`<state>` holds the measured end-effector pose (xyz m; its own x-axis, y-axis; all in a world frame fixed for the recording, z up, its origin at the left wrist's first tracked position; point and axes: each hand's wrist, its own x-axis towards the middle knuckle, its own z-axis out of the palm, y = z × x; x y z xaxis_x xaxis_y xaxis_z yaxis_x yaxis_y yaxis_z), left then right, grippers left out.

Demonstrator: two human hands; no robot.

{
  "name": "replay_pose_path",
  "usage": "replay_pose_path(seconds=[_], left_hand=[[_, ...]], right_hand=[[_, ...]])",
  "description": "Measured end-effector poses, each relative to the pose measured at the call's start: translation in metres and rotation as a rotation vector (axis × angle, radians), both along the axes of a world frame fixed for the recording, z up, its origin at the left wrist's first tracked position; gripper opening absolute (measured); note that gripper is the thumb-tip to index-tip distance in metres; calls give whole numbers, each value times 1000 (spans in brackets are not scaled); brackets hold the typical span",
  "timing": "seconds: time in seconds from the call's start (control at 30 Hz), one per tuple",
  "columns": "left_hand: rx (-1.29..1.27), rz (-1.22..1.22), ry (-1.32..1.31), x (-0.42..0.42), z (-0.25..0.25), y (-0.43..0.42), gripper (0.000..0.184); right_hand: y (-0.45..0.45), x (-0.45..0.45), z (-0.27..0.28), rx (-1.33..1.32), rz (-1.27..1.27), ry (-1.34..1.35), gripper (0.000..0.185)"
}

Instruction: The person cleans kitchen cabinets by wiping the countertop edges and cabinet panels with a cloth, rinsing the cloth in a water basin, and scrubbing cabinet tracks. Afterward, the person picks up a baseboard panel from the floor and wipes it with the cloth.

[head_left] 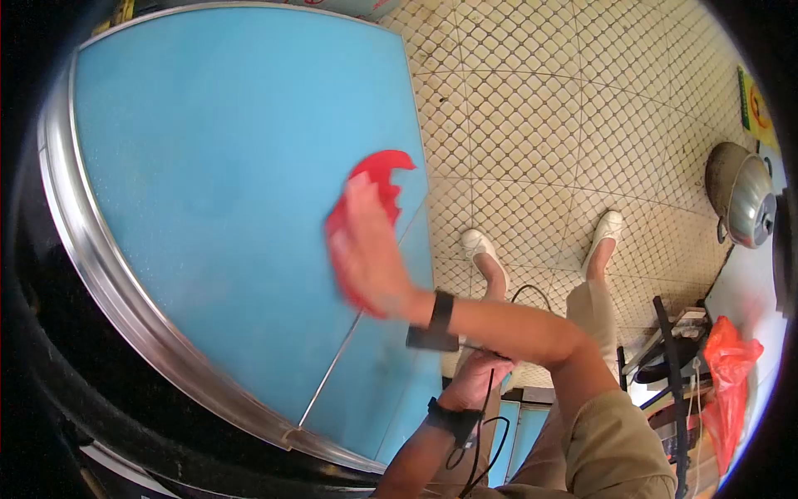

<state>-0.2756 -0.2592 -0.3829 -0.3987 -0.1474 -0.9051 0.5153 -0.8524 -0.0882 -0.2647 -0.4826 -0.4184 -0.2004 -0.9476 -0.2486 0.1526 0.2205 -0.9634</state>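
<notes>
A red cloth lies against a glossy blue panel that has a metal trim along one edge. My right hand is pressed over the cloth with its palm side down, and the fingers are blurred by motion. Red fabric shows on both sides of that hand. Close to my body, under the right forearm, is my left hand. Its fingers are mostly hidden, so what it may hold cannot be made out. Both wrists wear black bands, with a dark cable hanging near the left one.
A thin seam crosses the blue panel. Tiled floor stretches to the right, where my feet stand. A lidded metal pot and a red plastic bag are at the far right, with a black metal frame near the bag.
</notes>
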Motion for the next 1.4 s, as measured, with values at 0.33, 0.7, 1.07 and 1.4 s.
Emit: replay_pose_path(seconds=[0.33, 0.7, 1.07, 1.4], left_hand=[[-120, 345, 192, -42, -48, -56, 27], [-75, 346, 178, -39, -114, -59, 21], [228, 185, 284, -68, -129, 29, 27], [60, 344, 210, -49, -120, -62, 6]], right_hand=[[-157, -37, -75, -241, -204, 175, 66], [-198, -45, -259, 154, -191, 97, 63], [20, 20, -185, 486, 162, 372, 41], [-200, -53, -235, -78, -369, 511, 34]])
